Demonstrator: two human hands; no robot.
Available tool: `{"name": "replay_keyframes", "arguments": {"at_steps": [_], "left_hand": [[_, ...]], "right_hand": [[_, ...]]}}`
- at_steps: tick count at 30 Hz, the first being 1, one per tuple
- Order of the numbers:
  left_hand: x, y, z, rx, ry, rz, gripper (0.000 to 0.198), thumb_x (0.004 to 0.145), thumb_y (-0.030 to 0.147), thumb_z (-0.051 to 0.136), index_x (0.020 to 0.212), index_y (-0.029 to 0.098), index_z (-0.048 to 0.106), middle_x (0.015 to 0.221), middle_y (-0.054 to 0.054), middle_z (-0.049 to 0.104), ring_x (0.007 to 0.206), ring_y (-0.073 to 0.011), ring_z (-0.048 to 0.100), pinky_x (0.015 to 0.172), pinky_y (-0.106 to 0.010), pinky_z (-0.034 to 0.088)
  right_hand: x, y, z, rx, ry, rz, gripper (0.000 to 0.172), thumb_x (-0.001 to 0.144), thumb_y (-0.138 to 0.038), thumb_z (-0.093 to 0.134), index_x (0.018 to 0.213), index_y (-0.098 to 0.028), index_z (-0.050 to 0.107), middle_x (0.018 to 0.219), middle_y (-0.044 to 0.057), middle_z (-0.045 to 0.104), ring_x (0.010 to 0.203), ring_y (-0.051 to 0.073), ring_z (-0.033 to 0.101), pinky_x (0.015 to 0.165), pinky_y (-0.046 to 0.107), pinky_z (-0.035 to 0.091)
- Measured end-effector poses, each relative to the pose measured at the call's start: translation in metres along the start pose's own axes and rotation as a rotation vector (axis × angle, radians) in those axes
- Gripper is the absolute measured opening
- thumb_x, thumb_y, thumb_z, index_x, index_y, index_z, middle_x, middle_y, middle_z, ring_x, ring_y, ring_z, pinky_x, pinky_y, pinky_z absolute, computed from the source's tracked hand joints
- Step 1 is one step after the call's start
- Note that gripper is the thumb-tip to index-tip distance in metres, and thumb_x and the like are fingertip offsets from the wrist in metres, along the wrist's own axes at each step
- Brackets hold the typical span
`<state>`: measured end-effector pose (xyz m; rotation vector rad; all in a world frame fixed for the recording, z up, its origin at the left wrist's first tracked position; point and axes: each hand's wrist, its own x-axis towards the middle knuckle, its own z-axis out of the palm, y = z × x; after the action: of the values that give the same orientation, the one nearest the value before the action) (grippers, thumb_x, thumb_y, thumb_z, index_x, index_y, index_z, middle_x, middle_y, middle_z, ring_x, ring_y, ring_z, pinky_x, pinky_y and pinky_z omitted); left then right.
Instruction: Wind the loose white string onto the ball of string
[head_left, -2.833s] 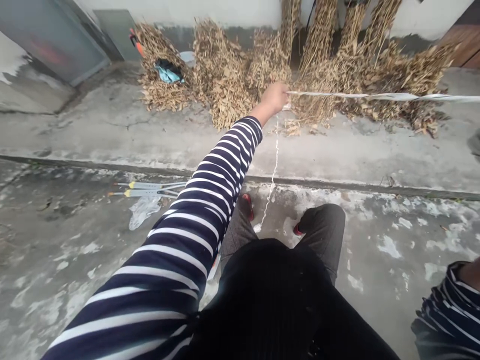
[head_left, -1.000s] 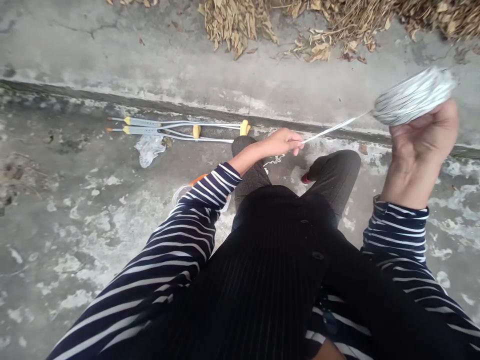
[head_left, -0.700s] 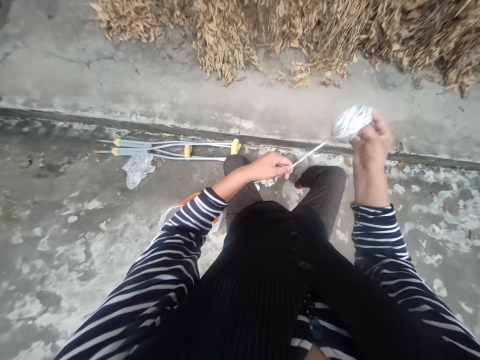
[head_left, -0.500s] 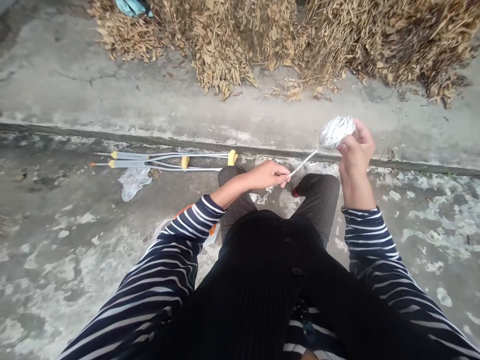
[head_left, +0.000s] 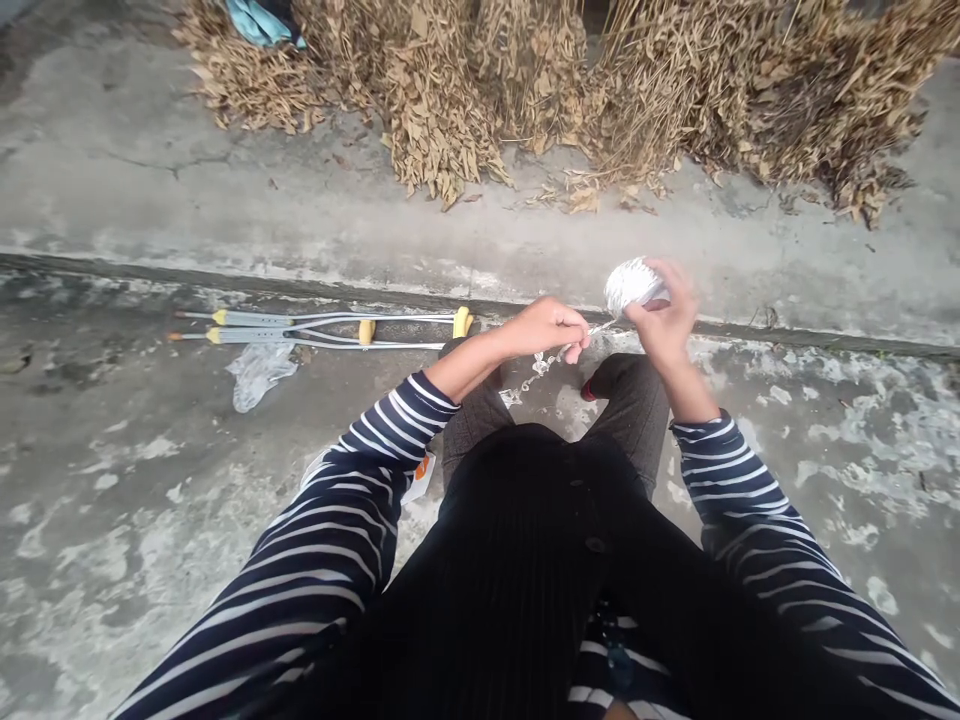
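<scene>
Change: right hand (head_left: 664,318), clasping the string ball (head_left: 631,284), now sits nearer the left hand (head_left: 550,327), centre frame.
Left hand: pinches the string (head_left: 600,328).
Hidden: ball's underside.

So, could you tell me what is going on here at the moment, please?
A person in a striped top sits over a concrete floor, working with white string. The right hand holds a ball of string up in front, and the left hand pinches the strand running off it. A loose tail of string hangs from the left hand toward the knees. A pair of crutches lies on the ground to the left, with heaps of dried plants beyond.
</scene>
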<state>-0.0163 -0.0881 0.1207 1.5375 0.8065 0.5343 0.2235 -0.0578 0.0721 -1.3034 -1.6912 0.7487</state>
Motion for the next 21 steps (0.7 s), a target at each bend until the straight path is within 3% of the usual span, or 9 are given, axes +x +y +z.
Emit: {"name": "replay_keyframes", "arguments": {"at_steps": [4,10,13,16,21], "left_hand": [[0.003,-0.001,-0.007,-0.18,0.0,-0.025,0.02,0.084,0.022,0.057,0.07,0.014,0.069,0.057,-0.002,0.068,0.065,-0.0134,0.067,0.08,-0.028,0.052],[0.016,-0.013,-0.018,-0.306,0.13,-0.039,0.023,0.087,0.024,0.061,0.067,0.014,0.066,0.053,-0.002,0.063,0.061,-0.0142,0.067,0.074,-0.029,0.052],[0.023,-0.015,-0.023,-0.238,0.159,-0.028,0.026,0.088,0.026,0.066,0.066,0.013,0.068,0.053,-0.002,0.063,0.058,-0.0124,0.063,0.071,-0.028,0.05],[0.029,-0.015,-0.025,-0.081,0.17,-0.03,0.032,0.088,0.03,0.072,0.061,0.012,0.069,0.054,-0.004,0.065,0.056,-0.0104,0.06,0.07,-0.026,0.048],[0.035,-0.02,-0.03,-0.037,0.11,-0.033,0.04,0.083,0.038,0.08,0.054,0.012,0.069,0.052,-0.006,0.064,0.058,-0.0111,0.061,0.072,-0.027,0.05]], "right_hand": [[-0.005,-0.01,0.006,-0.101,0.007,-0.11,0.056,0.074,-0.024,0.074,0.13,-0.029,0.067,0.15,0.007,0.056,0.142,0.038,0.043,0.108,0.06,0.051],[-0.007,-0.02,0.007,-0.091,-0.2,-0.113,0.058,0.065,-0.015,0.069,0.121,-0.028,0.075,0.14,0.006,0.065,0.121,0.034,0.059,0.094,0.052,0.057],[-0.009,-0.026,0.003,-0.014,-0.282,-0.048,0.06,0.061,-0.017,0.068,0.12,-0.026,0.076,0.138,0.007,0.066,0.123,0.034,0.061,0.085,0.043,0.057],[-0.013,-0.033,-0.002,0.065,-0.371,0.05,0.062,0.06,-0.018,0.068,0.121,-0.026,0.075,0.135,0.005,0.068,0.111,0.028,0.065,0.076,0.035,0.054],[-0.017,-0.04,-0.009,0.269,-0.467,0.109,0.052,0.059,-0.017,0.067,0.11,-0.026,0.068,0.114,0.003,0.07,0.104,0.023,0.063,0.063,0.024,0.046]]}}
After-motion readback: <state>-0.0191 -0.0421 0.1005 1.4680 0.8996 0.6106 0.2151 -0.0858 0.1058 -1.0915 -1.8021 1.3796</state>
